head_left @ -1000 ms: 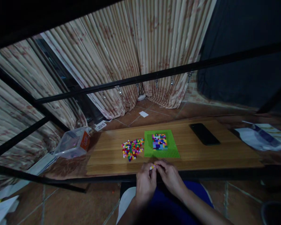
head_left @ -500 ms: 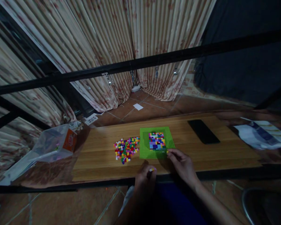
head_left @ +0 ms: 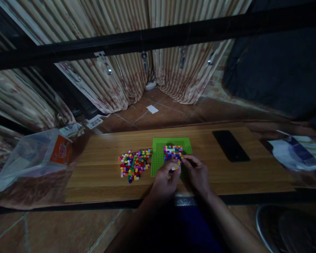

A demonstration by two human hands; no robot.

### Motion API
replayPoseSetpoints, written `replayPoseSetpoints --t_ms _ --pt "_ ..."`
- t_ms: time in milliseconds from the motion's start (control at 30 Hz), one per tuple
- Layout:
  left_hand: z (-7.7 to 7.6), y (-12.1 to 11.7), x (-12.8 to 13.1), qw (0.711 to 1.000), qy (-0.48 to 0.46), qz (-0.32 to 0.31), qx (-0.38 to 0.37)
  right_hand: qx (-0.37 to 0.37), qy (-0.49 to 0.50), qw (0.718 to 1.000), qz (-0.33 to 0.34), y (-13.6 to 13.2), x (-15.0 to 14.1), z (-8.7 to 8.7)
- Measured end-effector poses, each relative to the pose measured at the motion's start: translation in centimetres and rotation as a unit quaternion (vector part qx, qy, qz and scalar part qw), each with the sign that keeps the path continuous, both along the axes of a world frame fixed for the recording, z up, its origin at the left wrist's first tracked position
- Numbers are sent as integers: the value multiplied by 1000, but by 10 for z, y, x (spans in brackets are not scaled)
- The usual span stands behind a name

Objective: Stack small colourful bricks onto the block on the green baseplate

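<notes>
A green studded baseplate [head_left: 157, 154] lies on the wooden board, bearing a block of multicoloured toy bricks [head_left: 173, 150]. My left hand [head_left: 165, 178] is closed over the plate's near edge, with small white and yellow toy bricks [head_left: 175, 168] showing at its fingers. Pinched together, the fingertips of my right hand [head_left: 197, 173] are at the lower right of the brick block, on a tiny yellowish brick mostly hidden by them. My hands cover the near part of the block. To the left of the plate is a loose pile of toy bricks [head_left: 135, 163].
A black phone-like slab [head_left: 230, 146] lies on the right of the wooden board [head_left: 94, 182]. Left of the board stands a clear plastic box [head_left: 39, 151] with an orange label. A white and purple packet [head_left: 297, 153] is at the right. A dark bar crosses beyond.
My left hand has moved up and over the plate's near edge with its bricks. My right hand has come up and left to the brick block. The camera view has tilted down.
</notes>
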State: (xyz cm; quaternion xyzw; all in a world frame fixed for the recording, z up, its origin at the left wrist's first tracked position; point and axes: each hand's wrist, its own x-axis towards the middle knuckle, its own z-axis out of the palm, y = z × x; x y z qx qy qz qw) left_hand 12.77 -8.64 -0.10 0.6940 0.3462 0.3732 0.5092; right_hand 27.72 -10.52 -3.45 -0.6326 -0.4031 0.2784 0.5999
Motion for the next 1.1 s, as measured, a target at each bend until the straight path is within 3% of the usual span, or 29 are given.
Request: replayPoseSetpoints --t_ms 167,300,667,1100 --pt "-7 4 14 997 -31 -30 -67 -33 118 992 -9 3 1 0" --pt "-4 6 18 996 -31 -38 -74 -47 165 985 -28 5 3 4" --pt "-1 4 19 998 44 -18 -32 -68 145 987 -26 6 4 11" --pt "-3 1 20 999 45 -1 -25 -92 133 986 -27 10 3 17"
